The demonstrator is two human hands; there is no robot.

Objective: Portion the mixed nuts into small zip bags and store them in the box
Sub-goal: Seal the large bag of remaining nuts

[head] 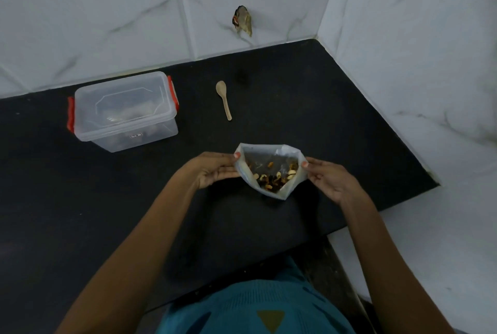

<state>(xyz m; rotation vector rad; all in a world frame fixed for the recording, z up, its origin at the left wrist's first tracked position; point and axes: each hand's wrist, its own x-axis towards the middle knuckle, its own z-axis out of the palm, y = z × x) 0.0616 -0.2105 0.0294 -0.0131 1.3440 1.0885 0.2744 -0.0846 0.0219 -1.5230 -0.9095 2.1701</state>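
A clear zip bag (271, 155) stands open on the black counter (134, 212), with mixed nuts (274, 176) lying in its bottom. My left hand (215, 169) pinches the bag's left rim and my right hand (330, 177) pinches its right rim, so the mouth is spread wide. A clear plastic box (123, 110) with red side clips and its lid on sits at the back left; dark contents show dimly through it. A small wooden spoon (223, 98) lies flat between the box and the bag, bowl towards the wall.
White marbled tile walls meet in a corner at the back right. A small dark scrap (243, 20) sticks to the back wall. The counter's right edge (430, 183) runs close to my right hand; its front edge lies just before my body.
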